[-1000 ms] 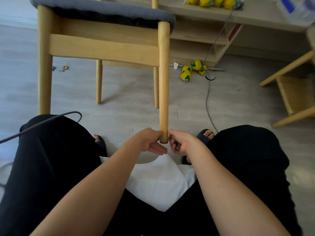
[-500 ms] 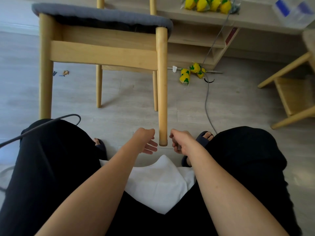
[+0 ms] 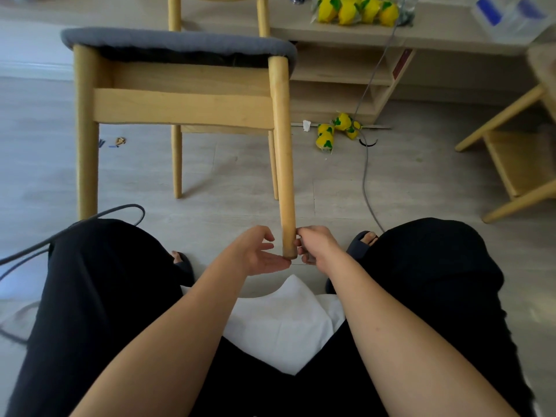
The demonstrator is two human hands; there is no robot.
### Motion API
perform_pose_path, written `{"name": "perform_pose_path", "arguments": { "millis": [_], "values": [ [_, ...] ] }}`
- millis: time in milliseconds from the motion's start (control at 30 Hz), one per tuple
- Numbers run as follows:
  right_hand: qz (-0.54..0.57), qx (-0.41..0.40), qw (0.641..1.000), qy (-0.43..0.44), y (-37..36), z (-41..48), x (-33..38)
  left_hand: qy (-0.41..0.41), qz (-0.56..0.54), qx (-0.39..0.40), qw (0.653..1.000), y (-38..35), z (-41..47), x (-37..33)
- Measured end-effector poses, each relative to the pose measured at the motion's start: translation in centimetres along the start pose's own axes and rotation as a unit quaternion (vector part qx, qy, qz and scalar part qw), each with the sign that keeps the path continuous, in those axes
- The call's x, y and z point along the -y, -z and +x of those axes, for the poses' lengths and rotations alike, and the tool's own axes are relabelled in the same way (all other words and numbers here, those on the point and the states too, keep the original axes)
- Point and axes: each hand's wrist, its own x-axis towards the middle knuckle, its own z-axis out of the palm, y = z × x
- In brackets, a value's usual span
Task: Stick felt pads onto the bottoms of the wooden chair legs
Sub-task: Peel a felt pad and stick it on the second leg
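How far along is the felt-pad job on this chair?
Done: no pad is visible on any leg, so nothing is confirmed. In hand: the near chair leg, its tip between the open left hand beneath it and the curled right hand beside it; any pad there is hidden. Left: the other legs, bottoms out of sight.

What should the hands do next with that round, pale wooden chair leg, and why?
Probably grip the round pale wooden chair leg near its tip with the left hand to steady it. The tip hangs above that open, palm-up hand, while the right hand sits curled beside it; whether it pinches a felt pad is hidden.
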Motion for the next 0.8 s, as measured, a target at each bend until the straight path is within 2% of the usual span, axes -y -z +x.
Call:
{"name": "perform_pose_path", "arguments": {
  "millis": [67, 100, 133, 167, 200, 233, 267, 367, 467, 533, 633, 667, 800],
  "values": [
    [0.017, -0.035, 0.998, 0.048, 0.0, -0.3, 0.0, -0.042, 0.064, -0.006, 0.997, -0.1, 0.0, 0.8],
    [0.021, -0.060, 0.995, 0.075, 0.0, -0.4, 0.1, -0.086, 0.139, -0.014, 0.986, -0.1, 0.2, 1.3],
    [0.024, -0.081, 0.992, 0.095, 0.1, -0.4, 0.2, -0.149, 0.259, -0.034, 0.954, -0.1, 0.8, 2.0],
    [0.029, -0.095, 0.989, 0.108, 0.2, -0.4, 0.3, -0.214, 0.399, -0.057, 0.890, -0.2, 1.2, 2.7],
    [0.034, -0.103, 0.988, 0.113, 0.3, -0.4, 0.4, -0.271, 0.521, -0.092, 0.804, -0.4, 1.6, 3.3],
    [0.034, -0.106, 0.987, 0.114, 0.3, -0.4, 0.4, -0.309, 0.599, -0.132, 0.726, -0.7, 1.9, 3.9],
    [0.030, -0.106, 0.987, 0.114, 0.4, -0.5, 0.3, -0.333, 0.633, -0.170, 0.678, -1.0, 2.1, 4.3],
    [0.017, -0.105, 0.987, 0.120, 0.4, -0.5, 0.0, -0.388, 0.666, -0.263, 0.581, -1.7, 2.5, 4.6],
    [0.027, -0.102, 0.988, 0.113, 0.2, -0.6, -0.2, -0.440, 0.709, -0.292, 0.468, -1.4, 2.8, 4.7],
    [0.036, -0.099, 0.988, 0.110, 0.0, -0.7, -0.1, -0.444, 0.731, -0.289, 0.429, -0.8, 3.0, 5.0],
    [0.045, -0.105, 0.988, 0.106, -0.3, -0.7, 0.2, -0.461, 0.735, -0.305, 0.393, -0.4, 3.1, 5.3],
    [0.048, -0.107, 0.988, 0.103, -0.3, -0.7, 0.3, -0.467, 0.732, -0.306, 0.391, -0.4, 3.3, 5.4],
    [0.064, -0.101, 0.988, 0.094, -0.6, -0.8, 0.6, -0.457, 0.733, -0.281, 0.418, -0.3, 4.1, 5.5]
  ]
}}
